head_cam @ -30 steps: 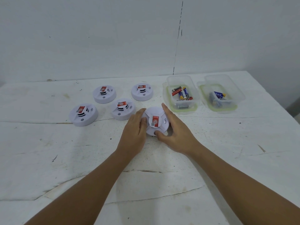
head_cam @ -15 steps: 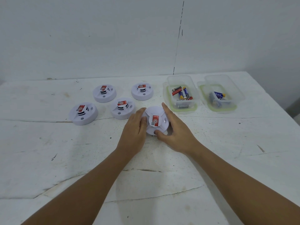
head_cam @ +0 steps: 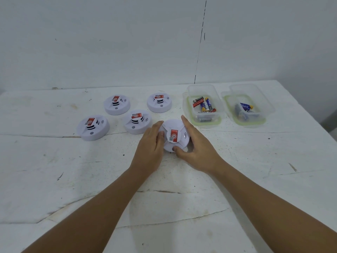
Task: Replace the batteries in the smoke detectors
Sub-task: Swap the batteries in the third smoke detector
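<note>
A white round smoke detector (head_cam: 174, 130) with a red label sits on the table's middle, held between both hands. My left hand (head_cam: 150, 147) presses its left side. My right hand (head_cam: 196, 148) wraps its right side, thumb on the near rim. Several more white detectors with red labels stand to the left, the nearest one (head_cam: 137, 121) almost touching my left fingertips. A clear box of several batteries (head_cam: 204, 106) stands just behind my right hand, and a second clear box (head_cam: 245, 110) with fewer batteries is to its right.
The worn white table (head_cam: 73, 179) has cracks and dark marks. A white wall runs close behind it. The table's right edge falls away at the far right.
Hardly anything has moved. Both hands stay on the same detector, and it looks slightly turned or tilted under them.
</note>
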The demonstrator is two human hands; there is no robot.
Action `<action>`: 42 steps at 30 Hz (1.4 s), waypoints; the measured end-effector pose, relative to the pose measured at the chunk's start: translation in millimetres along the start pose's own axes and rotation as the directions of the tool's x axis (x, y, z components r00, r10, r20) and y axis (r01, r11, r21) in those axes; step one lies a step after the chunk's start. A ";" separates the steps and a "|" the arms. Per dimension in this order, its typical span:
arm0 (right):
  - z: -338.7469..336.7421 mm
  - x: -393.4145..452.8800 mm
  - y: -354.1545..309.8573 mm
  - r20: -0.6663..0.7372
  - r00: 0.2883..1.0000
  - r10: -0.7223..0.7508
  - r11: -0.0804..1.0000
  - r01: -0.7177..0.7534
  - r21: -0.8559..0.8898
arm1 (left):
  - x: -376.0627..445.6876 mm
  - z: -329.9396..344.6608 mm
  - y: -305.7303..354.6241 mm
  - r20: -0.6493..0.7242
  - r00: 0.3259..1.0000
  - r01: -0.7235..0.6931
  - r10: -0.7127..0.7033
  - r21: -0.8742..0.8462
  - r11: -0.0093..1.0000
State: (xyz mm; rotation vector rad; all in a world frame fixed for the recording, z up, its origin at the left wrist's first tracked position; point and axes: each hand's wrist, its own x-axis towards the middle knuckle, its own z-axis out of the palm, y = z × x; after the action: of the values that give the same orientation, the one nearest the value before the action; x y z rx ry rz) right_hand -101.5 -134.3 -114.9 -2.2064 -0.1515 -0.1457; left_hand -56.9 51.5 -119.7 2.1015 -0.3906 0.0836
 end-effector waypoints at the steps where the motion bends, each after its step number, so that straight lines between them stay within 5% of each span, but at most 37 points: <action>1: 0.0 -0.1 0.3 -0.001 1.000 0.001 1.000 -0.001 0.000 | -0.2 -0.1 -0.1 -0.001 1.000 -0.004 0.004 0.001 1.000; 42: 1.2 0.1 2.5 -0.005 1.000 0.017 0.999 -0.017 -0.032 | -1.4 0.9 -0.6 -0.017 1.000 -0.007 0.008 0.034 0.999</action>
State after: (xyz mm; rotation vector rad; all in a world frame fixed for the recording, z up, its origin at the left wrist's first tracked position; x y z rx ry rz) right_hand -101.0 -134.8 -117.6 -2.2385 -0.1285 -0.1448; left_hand -58.1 51.4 -120.9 2.1315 -0.3896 0.1130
